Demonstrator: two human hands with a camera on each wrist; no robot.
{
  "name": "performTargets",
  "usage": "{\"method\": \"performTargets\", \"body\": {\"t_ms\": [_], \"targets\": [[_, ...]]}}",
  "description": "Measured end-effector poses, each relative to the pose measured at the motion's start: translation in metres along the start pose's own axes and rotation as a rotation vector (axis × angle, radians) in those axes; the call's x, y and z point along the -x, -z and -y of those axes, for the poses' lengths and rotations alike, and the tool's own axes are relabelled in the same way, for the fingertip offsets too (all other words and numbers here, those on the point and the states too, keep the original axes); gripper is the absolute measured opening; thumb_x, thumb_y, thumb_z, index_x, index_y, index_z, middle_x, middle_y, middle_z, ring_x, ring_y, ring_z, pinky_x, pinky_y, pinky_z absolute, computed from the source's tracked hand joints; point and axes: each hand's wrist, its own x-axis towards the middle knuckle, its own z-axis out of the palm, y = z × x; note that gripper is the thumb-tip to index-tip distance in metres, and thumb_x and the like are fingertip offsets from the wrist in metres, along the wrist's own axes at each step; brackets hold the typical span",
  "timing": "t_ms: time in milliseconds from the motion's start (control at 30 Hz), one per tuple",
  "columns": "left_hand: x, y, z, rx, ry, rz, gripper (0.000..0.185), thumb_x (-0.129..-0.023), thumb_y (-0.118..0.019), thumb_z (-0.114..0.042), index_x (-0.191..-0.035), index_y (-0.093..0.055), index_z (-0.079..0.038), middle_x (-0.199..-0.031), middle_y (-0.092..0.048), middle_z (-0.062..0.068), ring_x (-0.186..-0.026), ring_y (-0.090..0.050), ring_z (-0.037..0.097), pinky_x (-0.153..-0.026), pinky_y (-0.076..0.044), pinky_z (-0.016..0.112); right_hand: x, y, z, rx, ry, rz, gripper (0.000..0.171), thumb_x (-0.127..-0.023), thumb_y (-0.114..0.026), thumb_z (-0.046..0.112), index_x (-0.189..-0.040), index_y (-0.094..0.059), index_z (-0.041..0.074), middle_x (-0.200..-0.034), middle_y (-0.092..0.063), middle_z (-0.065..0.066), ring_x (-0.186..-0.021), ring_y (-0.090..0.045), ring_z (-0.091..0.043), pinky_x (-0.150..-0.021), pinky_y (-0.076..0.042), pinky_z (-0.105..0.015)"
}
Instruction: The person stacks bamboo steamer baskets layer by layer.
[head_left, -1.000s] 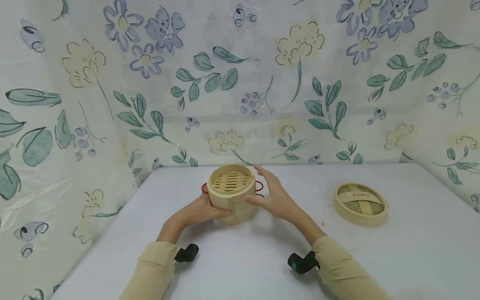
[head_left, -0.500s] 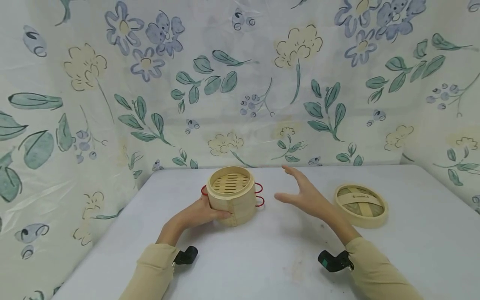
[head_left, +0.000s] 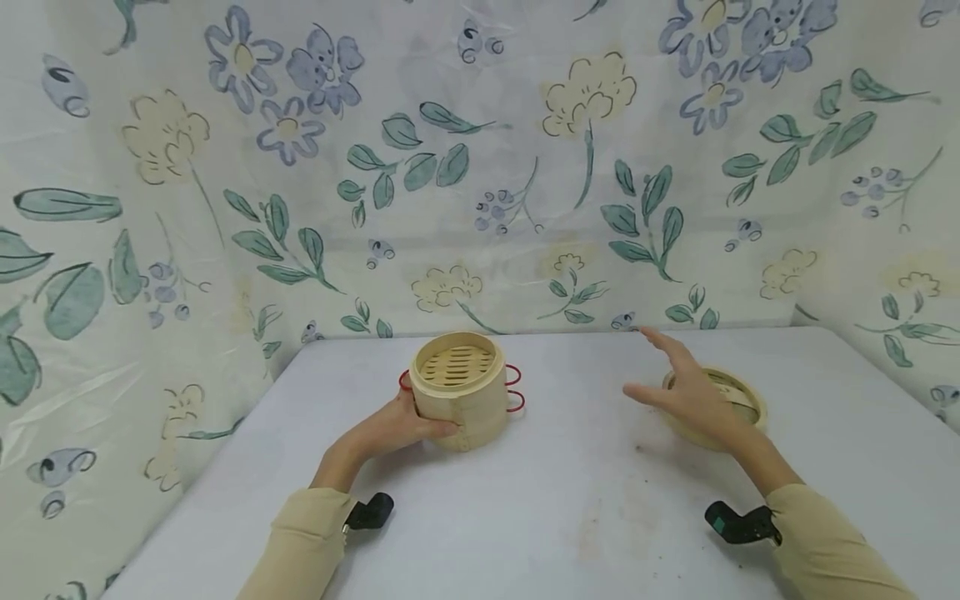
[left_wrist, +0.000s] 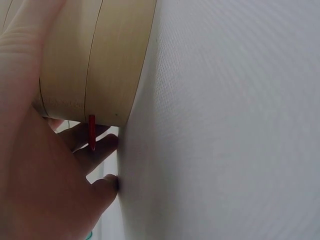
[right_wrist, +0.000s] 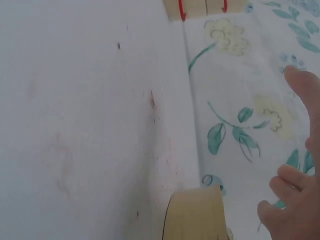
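Observation:
A bamboo steamer (head_left: pixel 480 412) with a slatted top tier and small red loops (head_left: pixel 514 402) at its sides stands left of centre on the white table. My left hand (head_left: pixel 393 429) holds it from the left, thumb across the front and the other fingers around the far side. In the left wrist view, some fingertips (left_wrist: pixel 111 142) reach down by the table beside a red loop (left_wrist: pixel 92 132). Over the round bamboo lid (head_left: pixel 752 408) at the right, my right hand (head_left: pixel 693 396) hovers with thumb and fingers spread, partly hiding it. Nothing is in that hand.
The white table (head_left: pixel 555 500) has small dark specks and faint stains right of its middle. Behind it and at the sides hangs a floral-patterned sheet (head_left: pixel 510 275). Each wrist wears a black camera mount (head_left: pixel 742 523).
My right hand has left the steamer's side and moved right, over the lid, fingers spread throughout. The left hand keeps its hold on the steamer, which has stayed in place.

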Motion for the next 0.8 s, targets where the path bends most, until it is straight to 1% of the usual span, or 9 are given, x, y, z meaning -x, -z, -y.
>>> {"method": "performTargets", "body": {"t_ms": [133, 300, 367, 500, 633, 800], "targets": [[-0.002, -0.001, -0.001, 0.002, 0.002, 0.001, 0.098, -0.078, -0.085, -0.031, -0.151, -0.020, -0.020, -0.148, -0.044, 0.007, -0.138, -0.038, 0.027, -0.116, -0.025, 0.053, 0.006, 0.017, -0.010, 0.069, 0.021, -0.044, 0.092, -0.089, -0.074, 0.040, -0.157, -0.021, 0.011, -0.160, -0.020, -0.023, -0.144, -0.020, -0.047, -0.107, -0.023, -0.071], [0.002, 0.000, 0.000, -0.049, 0.040, -0.016, 0.098, -0.078, -0.084, -0.035, -0.151, -0.021, -0.018, -0.147, -0.043, 0.010, -0.137, -0.039, 0.030, -0.115, -0.027, 0.054, 0.011, 0.028, -0.023, 0.133, 0.030, -0.066, 0.089, -0.087, -0.076, 0.039, -0.155, -0.027, 0.010, -0.157, -0.025, -0.024, -0.143, -0.023, -0.048, -0.105, -0.026, -0.072], [0.004, 0.000, 0.001, -0.061, 0.046, -0.016, 0.098, -0.078, -0.083, -0.036, -0.151, -0.020, -0.017, -0.148, -0.043, 0.011, -0.137, -0.039, 0.031, -0.115, -0.027, 0.055, 0.014, 0.030, -0.028, 0.142, 0.025, -0.066, 0.088, -0.086, -0.076, 0.038, -0.155, -0.029, 0.010, -0.156, -0.026, -0.025, -0.142, -0.024, -0.049, -0.105, -0.026, -0.073], [0.007, -0.001, 0.005, -0.057, 0.049, -0.014, 0.099, -0.078, -0.084, -0.035, -0.151, -0.020, -0.016, -0.148, -0.042, 0.013, -0.137, -0.039, 0.033, -0.115, -0.027, 0.056, 0.018, 0.033, -0.039, 0.151, 0.019, -0.073, 0.088, -0.085, -0.077, 0.038, -0.153, -0.031, 0.008, -0.155, -0.028, -0.026, -0.141, -0.025, -0.050, -0.104, -0.026, -0.073], [0.006, -0.001, 0.004, -0.059, 0.071, -0.020, 0.101, -0.077, -0.085, -0.036, -0.151, -0.020, -0.017, -0.148, -0.043, 0.013, -0.136, -0.040, 0.033, -0.114, -0.028, 0.056, 0.020, 0.036, -0.048, 0.155, 0.000, -0.084, 0.088, -0.084, -0.078, 0.039, -0.152, -0.033, 0.006, -0.154, -0.028, -0.028, -0.140, -0.024, -0.051, -0.103, -0.025, -0.074], [0.000, 0.002, 0.000, -0.035, 0.028, -0.008, 0.100, -0.077, -0.084, -0.035, -0.151, -0.020, -0.017, -0.148, -0.043, 0.012, -0.137, -0.039, 0.031, -0.114, -0.027, 0.056, 0.020, 0.042, -0.055, 0.158, -0.029, -0.071, 0.086, -0.083, -0.077, 0.040, -0.151, -0.035, 0.006, -0.155, -0.027, -0.027, -0.141, -0.022, -0.052, -0.103, -0.023, -0.075]]}}
